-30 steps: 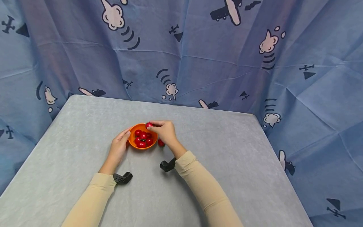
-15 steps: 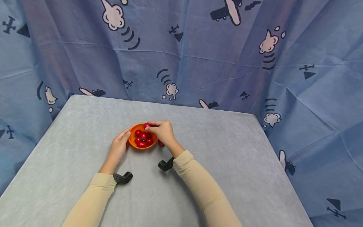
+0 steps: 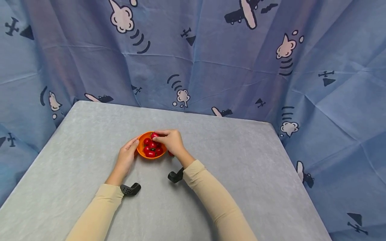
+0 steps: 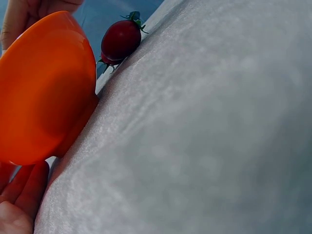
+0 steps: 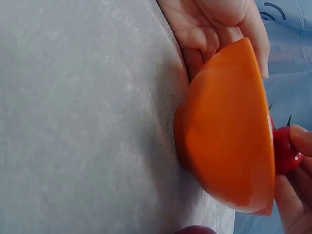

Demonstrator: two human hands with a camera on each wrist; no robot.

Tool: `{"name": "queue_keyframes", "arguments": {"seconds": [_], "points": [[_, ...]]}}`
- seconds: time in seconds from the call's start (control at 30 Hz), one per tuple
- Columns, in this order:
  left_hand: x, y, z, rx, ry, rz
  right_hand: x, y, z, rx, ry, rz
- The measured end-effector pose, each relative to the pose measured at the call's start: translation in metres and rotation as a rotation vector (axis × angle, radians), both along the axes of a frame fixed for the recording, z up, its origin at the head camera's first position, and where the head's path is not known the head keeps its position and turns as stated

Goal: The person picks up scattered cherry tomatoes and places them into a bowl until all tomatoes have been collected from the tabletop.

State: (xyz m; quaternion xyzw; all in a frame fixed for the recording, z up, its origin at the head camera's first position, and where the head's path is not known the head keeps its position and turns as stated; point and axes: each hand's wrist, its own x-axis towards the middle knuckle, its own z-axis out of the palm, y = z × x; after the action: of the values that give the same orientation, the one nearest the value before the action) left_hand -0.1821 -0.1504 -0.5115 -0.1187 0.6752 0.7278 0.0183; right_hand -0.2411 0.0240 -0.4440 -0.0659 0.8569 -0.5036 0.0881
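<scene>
An orange bowl (image 3: 140, 153) stands on the table with several red cherry tomatoes (image 3: 150, 154) in it. At its left side my left hand (image 3: 126, 155) holds it, thumb at the rim and fingers against the outer wall, as the right wrist view shows. Over the far part of the bowl, my right hand (image 3: 173, 142) pinches one cherry tomato (image 5: 286, 150) between thumb and fingers, at rim height. Another cherry tomato (image 4: 121, 40) with a green stem lies on the table right of the bowl, mostly hidden by my right hand in the head view. Something red shows behind it.
The table (image 3: 229, 160) has a pale grey cloth cover. Behind it and at the sides hangs a blue curtain (image 3: 211, 80) printed with planes and clouds. A black wrist camera (image 3: 131, 189) sits on each wrist.
My right hand has moved slightly left and nearer, carrying the pinched cherry tomato from the bowl's far right rim inward over the bowl. My left hand and the bowl have stayed put.
</scene>
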Motion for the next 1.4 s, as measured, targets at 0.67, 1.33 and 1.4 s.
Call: {"name": "queue_keyframes", "arguments": {"seconds": [0.67,1.33,1.4], "points": [[0.002,-0.001,0.004,0.008,0.006,-0.001,0.0,-0.01,-0.006,0.027,0.025,0.014],[0.002,0.001,0.002,-0.002,0.022,0.0,0.001,-0.009,-0.006,0.116,0.079,0.061],[0.002,0.001,0.001,-0.003,0.014,0.005,0.001,-0.007,-0.004,0.081,0.066,0.051]]}}
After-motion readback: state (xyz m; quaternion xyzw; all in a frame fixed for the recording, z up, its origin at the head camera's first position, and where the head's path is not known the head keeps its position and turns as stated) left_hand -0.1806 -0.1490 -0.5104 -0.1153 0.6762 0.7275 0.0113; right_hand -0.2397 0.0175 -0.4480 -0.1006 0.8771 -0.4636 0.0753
